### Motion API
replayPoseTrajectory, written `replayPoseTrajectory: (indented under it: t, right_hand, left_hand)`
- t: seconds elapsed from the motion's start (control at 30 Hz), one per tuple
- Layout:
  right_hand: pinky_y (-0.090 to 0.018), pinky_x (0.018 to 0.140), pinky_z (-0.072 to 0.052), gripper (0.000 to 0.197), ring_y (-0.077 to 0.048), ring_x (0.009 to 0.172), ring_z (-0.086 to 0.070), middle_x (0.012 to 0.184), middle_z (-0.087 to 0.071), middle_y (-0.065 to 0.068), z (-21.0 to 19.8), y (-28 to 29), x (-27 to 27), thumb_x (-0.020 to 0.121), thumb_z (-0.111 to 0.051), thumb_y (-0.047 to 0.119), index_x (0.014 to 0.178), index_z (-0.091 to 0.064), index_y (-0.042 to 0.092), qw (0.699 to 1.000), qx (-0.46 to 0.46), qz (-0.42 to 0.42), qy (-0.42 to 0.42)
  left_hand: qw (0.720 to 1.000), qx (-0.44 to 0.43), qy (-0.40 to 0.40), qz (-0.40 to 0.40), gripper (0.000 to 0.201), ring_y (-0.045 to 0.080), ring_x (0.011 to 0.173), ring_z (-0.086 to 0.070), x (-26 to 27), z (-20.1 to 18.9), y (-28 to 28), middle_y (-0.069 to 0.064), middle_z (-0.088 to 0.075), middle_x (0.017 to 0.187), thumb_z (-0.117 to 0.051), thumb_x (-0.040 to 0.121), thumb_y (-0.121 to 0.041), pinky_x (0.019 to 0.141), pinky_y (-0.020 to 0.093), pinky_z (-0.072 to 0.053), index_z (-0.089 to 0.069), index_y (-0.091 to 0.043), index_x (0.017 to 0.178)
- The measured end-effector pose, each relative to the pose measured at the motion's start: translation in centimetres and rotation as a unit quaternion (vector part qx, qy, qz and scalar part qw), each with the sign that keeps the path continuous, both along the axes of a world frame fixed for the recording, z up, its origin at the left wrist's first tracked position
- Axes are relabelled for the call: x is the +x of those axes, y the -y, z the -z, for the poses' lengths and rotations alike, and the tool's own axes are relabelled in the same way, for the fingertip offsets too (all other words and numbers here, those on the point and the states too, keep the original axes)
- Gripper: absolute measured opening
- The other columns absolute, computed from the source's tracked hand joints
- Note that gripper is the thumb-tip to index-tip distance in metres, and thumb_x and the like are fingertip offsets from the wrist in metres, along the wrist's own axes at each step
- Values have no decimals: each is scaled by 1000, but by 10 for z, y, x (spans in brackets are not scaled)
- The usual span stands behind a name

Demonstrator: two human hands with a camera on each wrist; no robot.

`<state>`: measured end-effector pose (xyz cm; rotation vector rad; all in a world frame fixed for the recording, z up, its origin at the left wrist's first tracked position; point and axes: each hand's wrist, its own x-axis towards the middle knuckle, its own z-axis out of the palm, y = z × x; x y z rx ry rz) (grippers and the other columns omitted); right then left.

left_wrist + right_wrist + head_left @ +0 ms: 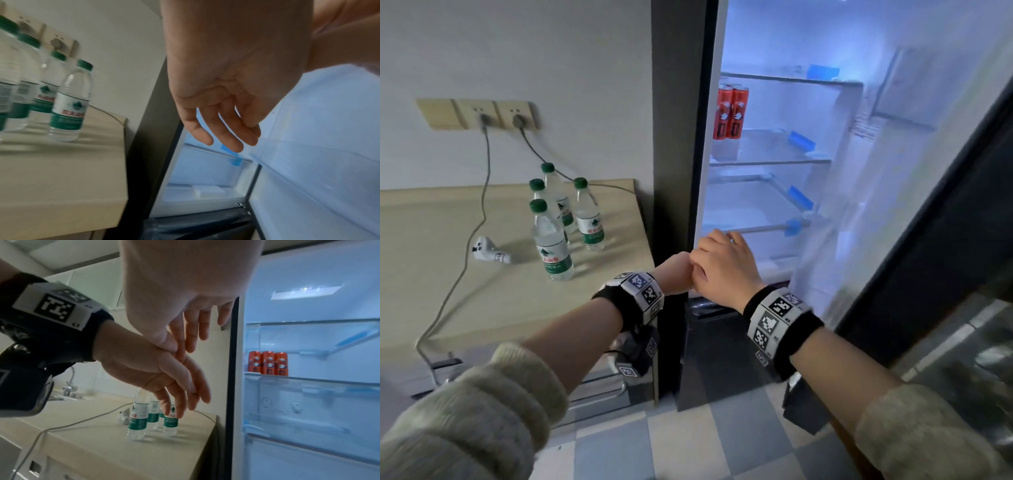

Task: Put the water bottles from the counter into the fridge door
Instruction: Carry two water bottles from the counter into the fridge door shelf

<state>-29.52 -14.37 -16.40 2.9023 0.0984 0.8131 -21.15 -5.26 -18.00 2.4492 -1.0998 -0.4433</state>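
My left hand (677,274) and right hand (726,263) hang empty with loose fingers, touching each other in front of the open fridge (774,164), while all four water bottles (551,240) stand bunched on the counter (482,301). They stand upright, long axis vertical, green caps up. Packed this tightly, I risk toppling a neighbour when I grab one.

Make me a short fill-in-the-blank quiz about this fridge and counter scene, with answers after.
1. ____ water bottles stand on the counter.
2. Their caps are ____.
3. The fridge door is ____.
4. The cans on the fridge shelf are ____.
Answers: four; green; open; red
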Motion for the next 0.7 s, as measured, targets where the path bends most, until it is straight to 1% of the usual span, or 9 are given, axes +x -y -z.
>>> replayPoseTrajectory:
  t: [0.13, 0.23, 0.27, 0.33, 0.4, 0.43, 0.53, 0.6, 0.7]
  right_hand:
    - [-37, 77, -39, 8, -25, 84, -57, 76, -64, 0, 5, -21, 42, 76, -63, 17, 72, -69, 13, 998, 49, -32, -28]
    - [-38, 79, -38, 12, -26, 90, -56, 80, -65, 0, 10, -40, 79, 81, -62, 19, 75, -70, 13, 995, 74, -52, -52]
    - [-38, 80, -37, 14, -26, 93, -55, 82, -65, 0, 12, -45, 92, 83, -60, 19, 76, -70, 13, 993, 78, -57, -65]
    - [-37, 83, -35, 18, -26, 100, -53, 90, -65, -1, 15, -56, 119, 87, -54, 20, 83, -71, 13, 990, 82, -64, -94]
    - [-36, 86, -36, 22, -24, 106, -50, 99, -65, -1, 18, -65, 146, 88, -51, 21, 93, -71, 14, 986, 88, -72, -120]
    - [-35, 86, -36, 23, -24, 107, -50, 102, -65, -1, 19, -69, 160, 89, -49, 22, 96, -70, 15, 985, 87, -74, -133]
    - [-33, 81, -39, 25, -23, 107, -50, 107, -65, 0, 23, -83, 201, 88, -49, 26, 100, -69, 18, 981, 80, -73, -164]
    - [-34, 83, -41, 23, -24, 109, -50, 111, -65, 1, 26, -90, 224, 88, -51, 27, 103, -67, 20, 976, 96, -63, -186]
    - [-35, 89, -44, 24, -24, 111, -50, 116, -63, 0, 32, -95, 253, 88, -52, 28, 108, -64, 22, 964, 122, -29, -233]
  left_hand:
    - [1000, -6, 13, -24, 24, 32, 101, -62, 38, 1, -38, 22, -67, 108, -45, 94, -1, 74, 27, -47, -64, 7, 105]
    - [987, -100, -57, -115, 24, 21, 70, -64, 77, 10, -74, 15, -69, 85, -45, 89, 1, 62, 22, -50, -68, -5, 88]
    - [978, -126, -69, -155, 22, 17, 64, -60, 90, 13, -85, 10, -67, 79, -46, 89, -1, 60, 22, -50, -67, -10, 86]
    - [959, -139, -57, -242, 14, 17, 63, -59, 115, 17, -106, 3, -63, 70, -54, 88, -14, 66, 26, -52, -65, -17, 80]
    - [947, -102, -38, -301, 21, 20, 63, -59, 137, 19, -126, 2, -62, 67, -58, 87, -30, 69, 28, -52, -60, -21, 68]
    - [947, -66, -51, -310, 26, 19, 60, -57, 146, 20, -134, 2, -61, 65, -58, 87, -33, 65, 25, -50, -58, -19, 65]
    - [939, 21, -127, -319, 31, 13, 52, -52, 175, 31, -156, 2, -62, 68, -54, 90, -37, 49, 19, -40, -61, -11, 75]
    - [930, 36, -147, -336, 34, 14, 56, -53, 191, 39, -170, 3, -63, 74, -55, 90, -41, 53, 21, -44, -62, -8, 89]
    - [921, 33, -152, -356, 29, 17, 66, -55, 210, 47, -185, 2, -59, 76, -56, 91, -38, 58, 20, -42, -58, -9, 94]
